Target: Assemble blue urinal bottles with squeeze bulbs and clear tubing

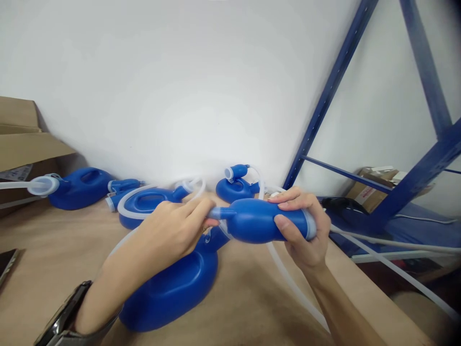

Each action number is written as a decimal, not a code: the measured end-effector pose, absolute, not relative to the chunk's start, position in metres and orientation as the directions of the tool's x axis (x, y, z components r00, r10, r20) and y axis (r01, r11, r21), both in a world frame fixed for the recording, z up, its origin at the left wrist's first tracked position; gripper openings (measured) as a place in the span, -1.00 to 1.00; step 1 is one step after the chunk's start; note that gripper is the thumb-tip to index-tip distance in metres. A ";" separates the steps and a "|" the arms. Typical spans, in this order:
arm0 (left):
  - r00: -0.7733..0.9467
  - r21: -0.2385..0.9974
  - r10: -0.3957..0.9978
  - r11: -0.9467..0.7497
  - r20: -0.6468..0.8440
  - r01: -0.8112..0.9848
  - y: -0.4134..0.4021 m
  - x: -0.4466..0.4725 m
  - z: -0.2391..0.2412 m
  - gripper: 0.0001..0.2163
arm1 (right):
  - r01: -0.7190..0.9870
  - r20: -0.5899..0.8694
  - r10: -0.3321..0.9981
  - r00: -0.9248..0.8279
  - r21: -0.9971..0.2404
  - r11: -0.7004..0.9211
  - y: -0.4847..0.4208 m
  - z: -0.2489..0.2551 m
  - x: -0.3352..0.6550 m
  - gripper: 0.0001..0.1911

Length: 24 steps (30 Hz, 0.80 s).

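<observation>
My right hand [302, 226] grips a blue funnel-shaped plastic piece [255, 220] around its wide end, holding it level above the wooden table [248, 288]. My left hand [173, 230] pinches the narrow spout end of that piece with its fingertips. A translucent white hose [288, 276] hangs down from the area of the spout and runs toward the near right. Directly below my hands lies a large blue plastic jug [176, 288] on its side. A watch sits on my left wrist [68, 317].
Three more blue jugs with white hoses lie along the wall: far left [81, 187], middle [147, 204], and behind my hands [236, 185]. A cardboard box [21, 139] stands at the left, a blue metal rack [425, 158] at the right, a phone [7, 264] at the left edge.
</observation>
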<state>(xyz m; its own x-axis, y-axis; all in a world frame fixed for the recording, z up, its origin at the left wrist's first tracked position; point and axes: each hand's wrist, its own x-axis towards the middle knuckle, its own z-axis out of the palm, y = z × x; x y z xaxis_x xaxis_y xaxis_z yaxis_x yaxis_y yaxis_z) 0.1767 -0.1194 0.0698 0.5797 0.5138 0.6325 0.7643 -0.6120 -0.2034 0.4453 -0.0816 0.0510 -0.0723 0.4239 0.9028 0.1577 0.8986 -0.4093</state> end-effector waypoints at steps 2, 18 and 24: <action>0.594 -0.267 0.482 -0.586 0.644 0.765 -0.119 0.178 0.069 -0.85 | 0.147 0.891 0.450 -0.065 -0.438 0.887 -0.082 0.052 0.446 -0.93; 0.581 -0.434 0.383 -0.405 0.719 0.805 -0.112 0.197 0.060 -0.83 | 0.114 0.560 0.826 -0.067 -0.818 0.564 -0.088 0.064 0.450 -0.74; 0.574 -0.456 0.317 -0.374 0.755 0.807 -0.112 0.193 0.062 -0.88 | -0.029 0.315 0.941 -0.122 -0.949 0.314 -0.092 0.077 0.441 -0.56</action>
<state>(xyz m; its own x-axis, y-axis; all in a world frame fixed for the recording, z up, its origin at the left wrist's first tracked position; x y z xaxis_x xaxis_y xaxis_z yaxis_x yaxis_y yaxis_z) 0.1928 -0.1122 0.0623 0.5736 0.3167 0.7554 0.8073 -0.3744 -0.4561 0.4415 -0.0920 0.0769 -0.1222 0.9412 0.3151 -0.0292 0.3139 -0.9490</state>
